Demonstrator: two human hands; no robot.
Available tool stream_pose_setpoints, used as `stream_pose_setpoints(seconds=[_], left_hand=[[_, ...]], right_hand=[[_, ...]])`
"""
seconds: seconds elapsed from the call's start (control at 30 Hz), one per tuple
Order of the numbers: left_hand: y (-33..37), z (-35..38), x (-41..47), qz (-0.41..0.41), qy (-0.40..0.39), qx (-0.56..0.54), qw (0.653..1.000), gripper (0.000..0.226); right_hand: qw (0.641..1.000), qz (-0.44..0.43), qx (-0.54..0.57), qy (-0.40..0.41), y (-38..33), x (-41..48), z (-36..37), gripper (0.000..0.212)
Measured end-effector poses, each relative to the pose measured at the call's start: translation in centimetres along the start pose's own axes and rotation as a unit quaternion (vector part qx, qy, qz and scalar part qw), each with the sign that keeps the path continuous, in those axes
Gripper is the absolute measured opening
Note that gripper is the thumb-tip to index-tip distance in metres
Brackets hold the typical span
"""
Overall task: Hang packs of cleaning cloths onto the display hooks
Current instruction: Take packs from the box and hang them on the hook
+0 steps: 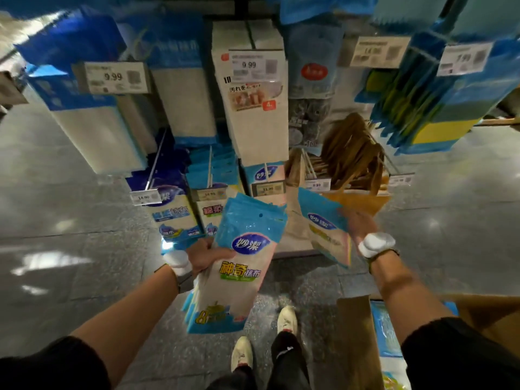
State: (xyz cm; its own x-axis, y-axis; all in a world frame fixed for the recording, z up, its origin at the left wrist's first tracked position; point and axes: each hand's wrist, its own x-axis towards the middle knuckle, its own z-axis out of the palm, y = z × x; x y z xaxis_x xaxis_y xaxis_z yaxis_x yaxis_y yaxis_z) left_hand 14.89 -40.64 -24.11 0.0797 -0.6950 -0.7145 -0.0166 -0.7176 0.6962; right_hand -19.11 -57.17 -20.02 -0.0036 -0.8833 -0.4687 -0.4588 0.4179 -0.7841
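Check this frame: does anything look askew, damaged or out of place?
Nothing looks spilled or damaged. The brown items on a lower hook fan out unevenly, at differing angles. The left hand grips a stack of cloth packs; the right hand holds a single pack, tilted, not yet hung.

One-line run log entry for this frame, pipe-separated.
left hand: grips stack of packs | right hand: holds single pack | single pack: not yet on display hooks
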Motion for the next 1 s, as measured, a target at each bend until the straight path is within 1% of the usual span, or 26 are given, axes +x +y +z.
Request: stream_pose_setpoints(seconds=[0.03,0.07,0.1,0.17,0.2,0.23,0.27,0.3,0.33,0.37,0.43,0.47,0.5,0.53,0.63,0.7,0.73,0.8,0.83,0.87,0.9,0.93,0.97,1.0], left_hand=[[0.2,0.6,0.2,-0.006,-0.009,0.0,1.0,0.054],[0.1,1.1,0.7,-0.012,-0.017,-0.001,1.0,0.065],[0.1,1.3,0.7,-0.012,-0.032,-0.001,0.999,0.07],[0.4,2.5,2.3,-0.014,-0.031,-0.001,0.999,0.07],[0.3,2.8,2.1,-0.015,-0.042,0.001,0.999,0.063],[0.7,3.4,2.4,-0.012,-0.047,0.0,0.999,0.058],[1.0,3.8,2.7,-0.011,-0.053,0.0,0.999,0.062],[1.3,4.0,3.3,-0.011,-0.053,0.009,0.998,0.072],[1.5,4.2,3.6,-0.01,-0.057,0.022,0.998,0.078],[1.5,4.2,3.6,-0.013,-0.071,0.043,0.996,0.072],[2.0,4.1,4.2,-0.021,-0.063,0.06,0.996,0.048],[2.0,4.1,4.2,-0.027,-0.055,0.064,0.996,0.044],[2.0,4.1,4.2,-0.031,-0.05,0.069,0.996,0.044],[2.1,4.0,4.2,-0.033,-0.041,0.063,0.997,0.044],[1.9,3.4,4.4,-0.042,-0.028,0.036,0.998,0.042],[1.6,2.9,4.2,-0.04,-0.023,0.024,0.999,0.044],[1.5,2.8,4.1,-0.032,-0.023,0.015,0.999,0.053],[0.7,1.9,4.1,-0.037,-0.008,-0.013,0.999,0.087],[0.4,1.5,4.1,-0.038,-0.004,-0.029,0.999,0.095],[-0.2,1.3,4.2,-0.037,-0.001,-0.043,0.998,0.096],[-0.2,1.3,4.1,-0.039,-0.002,-0.05,0.998,0.094],[-0.2,1.4,4.0,-0.043,-0.003,-0.054,0.998,0.089],[-0.1,1.3,4.0,-0.045,0.0,-0.054,0.998,0.079],[0.0,1.3,4.1,-0.043,-0.002,-0.056,0.997,0.067]], right_hand=[[1.0,0.019,-0.018,0.004,0.1,0.8,0.0,0.037],[1.0,0.022,-0.013,0.003,0.0,1.7,0.0,0.038],[1.0,0.011,0.01,0.006,0.2,1.8,0.4,0.035],[0.999,0.006,0.011,-0.048,0.6,4.1,1.0,0.031],[0.998,0.031,0.011,-0.056,0.8,3.8,1.8,0.034],[0.997,0.047,0.038,-0.053,0.6,4.4,2.5,0.034],[0.998,0.036,0.041,-0.045,0.5,4.7,3.1,0.033],[0.997,0.035,0.045,-0.042,0.6,5.4,3.8,0.031],[0.997,0.039,0.038,-0.054,0.7,6.1,4.7,0.03],[0.996,0.05,0.027,-0.069,1.2,6.4,5.4,0.03],[0.991,0.06,0.035,-0.112,0.3,8.0,6.8,0.03],[0.99,0.064,0.035,-0.118,-0.1,8.6,7.5,0.031],[0.987,0.079,0.024,-0.135,-0.5,9.2,8.3,0.033],[0.984,0.076,0.016,-0.158,-0.8,9.8,9.2,0.033],[0.968,0.104,0.067,-0.218,-1.3,11.7,11.5,0.026],[0.967,0.097,0.117,-0.206,1.6,15.7,14.0,0.033],[0.965,0.087,0.139,-0.205,1.7,15.9,14.3,0.037],[0.966,0.087,0.147,-0.192,0.9,16.5,15.6,0.039],[0.967,0.087,0.141,-0.191,-0.6,15.8,15.8,0.04],[0.971,0.085,0.119,-0.191,-2.0,15.1,15.5,0.043],[0.974,0.098,0.091,-0.185,-3.4,14.2,14.9,0.048],[0.977,0.103,0.053,-0.179,-3.8,13.8,14.7,0.047],[0.98,0.1,0.034,-0.168,-4.0,13.9,14.7,0.044],[0.979,0.102,0.04,-0.17,-4.2,13.8,14.4,0.038]])
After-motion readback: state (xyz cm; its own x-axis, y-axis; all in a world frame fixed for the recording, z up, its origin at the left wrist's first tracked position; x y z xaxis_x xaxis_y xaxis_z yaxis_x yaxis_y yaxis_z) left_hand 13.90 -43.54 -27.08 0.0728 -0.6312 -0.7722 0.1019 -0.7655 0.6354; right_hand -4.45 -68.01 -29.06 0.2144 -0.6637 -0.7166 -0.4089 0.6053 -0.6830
